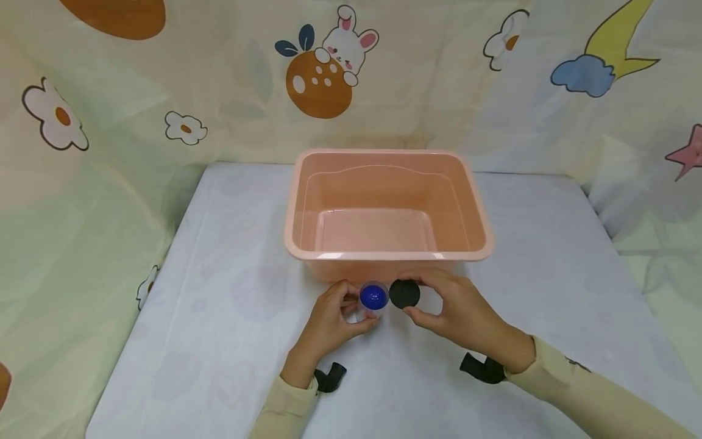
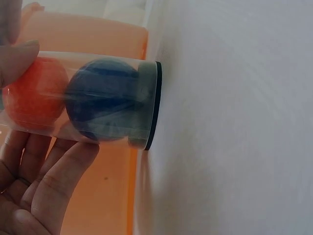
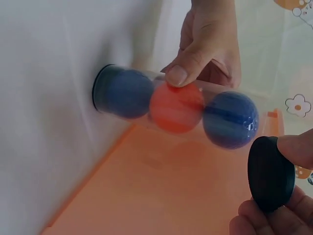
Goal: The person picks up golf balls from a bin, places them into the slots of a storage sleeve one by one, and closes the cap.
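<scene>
My left hand (image 1: 328, 323) grips a clear plastic tube (image 2: 54, 129), thumb on one side and fingers on the other. Three balls are stacked inside: a blue ball (image 3: 231, 120) at the uncovered top, an orange-red ball (image 3: 176, 107) in the middle and a second blue ball (image 3: 129, 94) at the bottom. A black cap (image 2: 155, 105) closes the lower end, close to the table; I cannot tell whether it touches. Between thumb and fingers, my right hand (image 1: 468, 312) pinches a round black lid (image 1: 404, 294), held beside the tube's top.
Just beyond both hands stands a pink plastic basin (image 1: 389, 256), with nothing seen inside. It sits on a table with a white cloth (image 1: 241, 292). A patterned curtain (image 1: 230, 73) hangs behind and at the sides. Black straps (image 1: 331, 378) show at both wrists.
</scene>
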The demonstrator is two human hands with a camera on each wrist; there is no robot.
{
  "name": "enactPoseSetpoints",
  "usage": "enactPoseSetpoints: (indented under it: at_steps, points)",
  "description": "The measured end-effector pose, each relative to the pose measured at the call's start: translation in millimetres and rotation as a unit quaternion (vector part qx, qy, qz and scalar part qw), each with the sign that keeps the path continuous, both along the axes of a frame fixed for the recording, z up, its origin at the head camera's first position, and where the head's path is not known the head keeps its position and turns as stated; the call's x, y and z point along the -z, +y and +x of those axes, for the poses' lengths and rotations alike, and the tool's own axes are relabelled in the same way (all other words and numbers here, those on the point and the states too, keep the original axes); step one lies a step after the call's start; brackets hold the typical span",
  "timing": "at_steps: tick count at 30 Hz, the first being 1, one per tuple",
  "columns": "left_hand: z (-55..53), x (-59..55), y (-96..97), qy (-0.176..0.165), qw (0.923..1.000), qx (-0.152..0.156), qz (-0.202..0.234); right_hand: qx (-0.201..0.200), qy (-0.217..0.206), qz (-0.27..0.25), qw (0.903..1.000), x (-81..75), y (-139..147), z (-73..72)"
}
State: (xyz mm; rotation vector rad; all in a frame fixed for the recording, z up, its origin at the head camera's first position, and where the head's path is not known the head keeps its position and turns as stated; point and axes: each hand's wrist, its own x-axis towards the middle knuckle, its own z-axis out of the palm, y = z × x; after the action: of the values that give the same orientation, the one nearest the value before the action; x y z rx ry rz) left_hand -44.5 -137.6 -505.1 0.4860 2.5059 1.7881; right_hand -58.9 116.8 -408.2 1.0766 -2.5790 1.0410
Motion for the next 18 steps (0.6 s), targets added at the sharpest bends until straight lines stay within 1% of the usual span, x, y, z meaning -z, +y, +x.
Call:
enactPoseSetpoints:
  at_steps: [4,9,12,15,18]
  points:
    - [-0.1,-0.1,-0.4,-0.004,1.0,0.001,0.006,-0.005,0.011,0.0,0.9999,-2.9,-4.4,-1.3]
    - [-1.1,1.2,-0.4,-0.005,0.9999,0.005,0.009,-0.013,0.001,-0.009,0.9999,-6.3,-11.8,-3.0]
    - [-1.1,0.7,-2.1,-0.004,0.9999,0.008,0.007,-0.019,0.005,-0.009,0.9998,-7.6,-17.9,-5.1]
    - [-1.2,1.5,-3.5,0.0,0.9999,0.014,0.006,-0.035,0.017,-0.011,0.9992,-7.7,-24.2,-8.2]
    - [-1.2,1.9,-4.8,0.003,0.9998,0.018,0.007,-0.064,0.029,-0.01,0.9975,-7.0,-30.6,-12.2]
